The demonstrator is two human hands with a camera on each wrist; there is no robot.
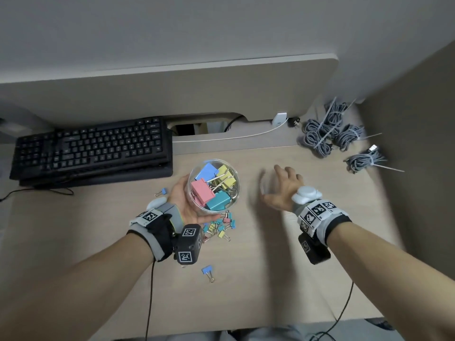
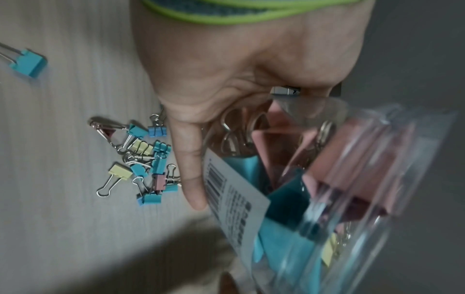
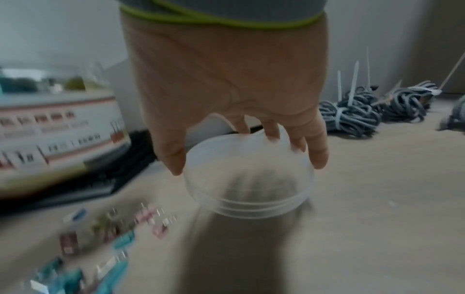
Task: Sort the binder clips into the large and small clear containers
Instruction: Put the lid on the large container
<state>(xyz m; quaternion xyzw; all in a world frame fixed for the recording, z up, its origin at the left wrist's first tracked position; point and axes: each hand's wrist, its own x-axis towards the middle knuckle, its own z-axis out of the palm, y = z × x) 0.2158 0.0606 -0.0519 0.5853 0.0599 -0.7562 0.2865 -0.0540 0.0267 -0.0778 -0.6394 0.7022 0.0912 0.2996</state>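
My left hand (image 1: 183, 198) grips the large clear container (image 1: 213, 185) from below, lifted off the desk and tilted. Several big pink, blue, yellow and teal binder clips fill it; the left wrist view shows the container (image 2: 352, 179) with a barcode label. Below it on the desk lies a pile of small clips (image 1: 221, 226) (image 2: 146, 159). Single blue clips lie apart, one near (image 1: 207, 271) and one far (image 1: 161, 192). To the right, blurred by motion, my right hand (image 1: 282, 187) (image 3: 226, 99) holds a clear round lid (image 3: 249, 179) by its rim with thumb and fingertips, above the desk.
A black keyboard (image 1: 93, 148) lies at the back left. Bundles of grey cable (image 1: 327, 131) with zip ties sit at the back right, with a white charger (image 1: 280, 118) and its cord behind. The desk's front edge (image 1: 270, 326) runs near my body.
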